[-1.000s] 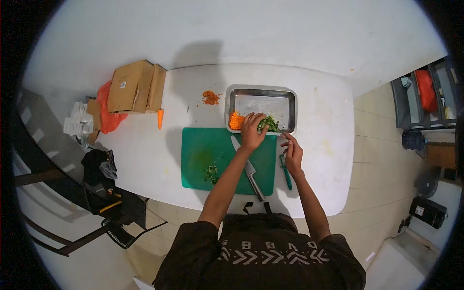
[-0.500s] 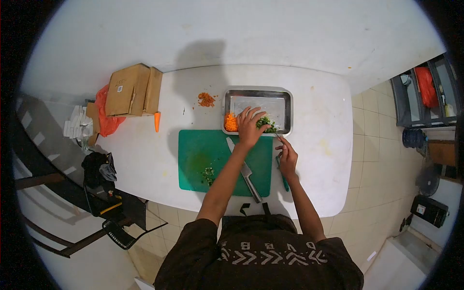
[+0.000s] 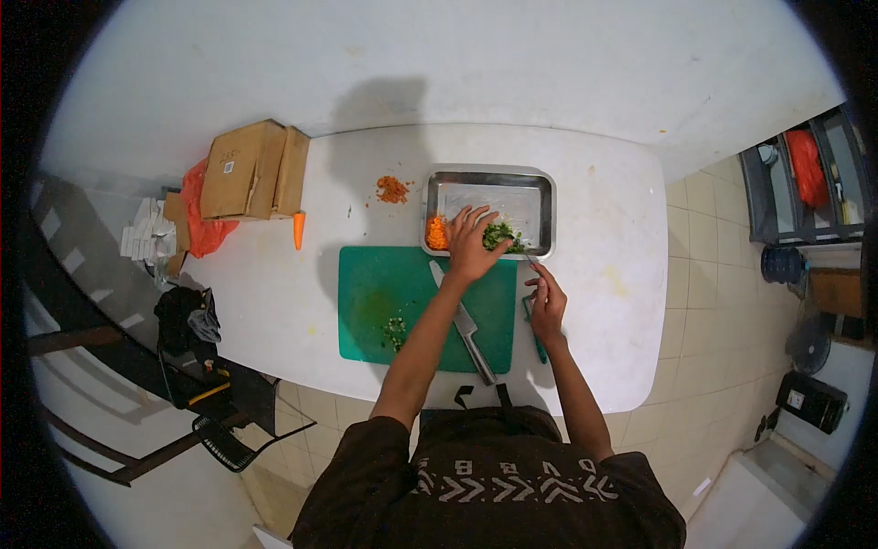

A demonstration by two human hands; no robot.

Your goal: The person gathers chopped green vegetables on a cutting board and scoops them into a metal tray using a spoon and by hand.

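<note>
My left hand (image 3: 473,245) reaches over the near side of a metal tray (image 3: 554,215), fingers spread, with the thumb by the chopped greens (image 3: 499,236). Diced carrot (image 3: 437,233) lies left of it, in the tray's near left corner. My right hand (image 3: 548,306) is closed on a thin metal utensil (image 3: 533,263) whose tip meets the tray's near right edge; its kind is unclear. Under my left forearm, a large kitchen knife (image 3: 467,328) rests across the green cutting board (image 3: 366,302). Beside my right hand lies a slim green-handled tool (image 3: 538,343), partly hidden.
Orange scraps (image 3: 392,189) are piled left of the tray on the white table (image 3: 608,348). A carrot piece (image 3: 298,231) lies by the cardboard boxes (image 3: 242,174). Green bits (image 3: 395,331) remain on the board. A wall borders the table's far side.
Both hands keep nearly the same place. The left hand's fingers have shifted slightly over the tray, and the right hand has turned a little with the utensil at the tray edge.
</note>
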